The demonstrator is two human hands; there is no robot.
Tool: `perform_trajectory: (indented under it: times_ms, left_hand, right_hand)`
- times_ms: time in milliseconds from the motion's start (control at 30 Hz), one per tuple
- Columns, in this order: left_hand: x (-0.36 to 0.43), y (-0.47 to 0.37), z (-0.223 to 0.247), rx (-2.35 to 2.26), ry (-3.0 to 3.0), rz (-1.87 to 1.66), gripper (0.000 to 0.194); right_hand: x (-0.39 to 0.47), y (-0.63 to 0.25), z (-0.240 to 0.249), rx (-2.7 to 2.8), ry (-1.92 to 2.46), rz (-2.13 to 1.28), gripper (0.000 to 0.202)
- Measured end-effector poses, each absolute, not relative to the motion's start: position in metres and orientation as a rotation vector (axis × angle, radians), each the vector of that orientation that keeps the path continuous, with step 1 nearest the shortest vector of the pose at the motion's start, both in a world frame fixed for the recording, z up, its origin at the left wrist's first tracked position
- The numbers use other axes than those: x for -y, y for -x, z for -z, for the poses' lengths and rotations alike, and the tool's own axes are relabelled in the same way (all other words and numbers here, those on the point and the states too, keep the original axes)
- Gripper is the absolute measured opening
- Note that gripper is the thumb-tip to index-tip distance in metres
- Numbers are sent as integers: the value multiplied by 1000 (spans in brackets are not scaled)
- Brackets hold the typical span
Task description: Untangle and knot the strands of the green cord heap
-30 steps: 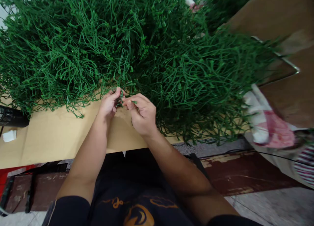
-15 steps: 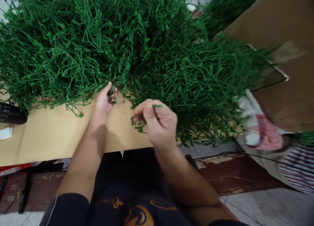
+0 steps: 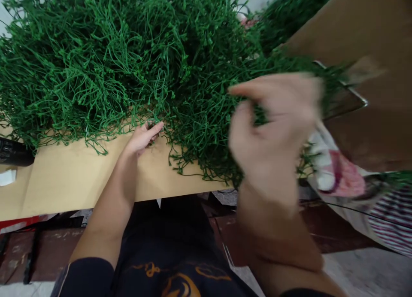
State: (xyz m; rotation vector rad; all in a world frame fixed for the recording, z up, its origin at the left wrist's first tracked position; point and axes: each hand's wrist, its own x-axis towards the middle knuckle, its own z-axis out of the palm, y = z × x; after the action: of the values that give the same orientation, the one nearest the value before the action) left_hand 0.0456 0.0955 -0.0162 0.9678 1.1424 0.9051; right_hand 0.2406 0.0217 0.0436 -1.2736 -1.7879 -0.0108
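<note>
Green stems point(image 3: 96, 65) lie tangled across the tabletop point(image 3: 74, 172); one tug could drag others. The left hand point(image 3: 140, 138) is part-curled, its grip unclear; the right hand point(image 3: 283, 121), blurred, is unreadable too, and might sweep stems over the near edge

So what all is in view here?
stringy strands: uncountable, green, centre and top
flat cardboard sheet: one, tan, beneath
cylindrical container: one, black, left edge
paper scrap: one, white, near container
large cardboard panel: one, brown, right
bent metal rod: one, silvery, by panel
bunched cloth: one, pink-white, lower right
striped fabric: one, maroon-white, right edge
worn boards: two stretches, dark red, below
red item: one, lower left
cable: one, black, lower right
printed shirt: one, navy, bottom centre
left hand: one, bare, at strands
right hand: one, blurred, right of centre
</note>
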Motion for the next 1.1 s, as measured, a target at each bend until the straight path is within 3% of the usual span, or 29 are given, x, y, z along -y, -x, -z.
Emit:
perform_trajectory:
  times_ms: [67, 300, 467, 700, 867, 1100]
  left_hand:
    - [-95, -43, 19, -1105, -1011, -874, 27]
    - [-101, -30, 28, -998, -981, -866, 22]
    - [-108, -34, 24, -1041, -865, -1061, 32]
    - [-107, -36, 21, -981, -702, -1080, 27]
    - [-107, -41, 20, -1002, -548, -1182, 23]
    - [-113, -44, 16, -1000, -462, -1277, 30]
  right_hand:
    - [-40, -210, -33, 1777, 1279, 2, 23]
    - [-79, -184, 0, 2149, 1367, -525, 22]
    - [-70, -189, 2, 2053, 1372, -430, 22]
    - [-68, -178, 6, 1759, 1222, -233, 20]
    - [-63, -169, 0, 1714, 916, -381, 23]
    - [-39, -146, 8, 1704, 763, -576, 23]
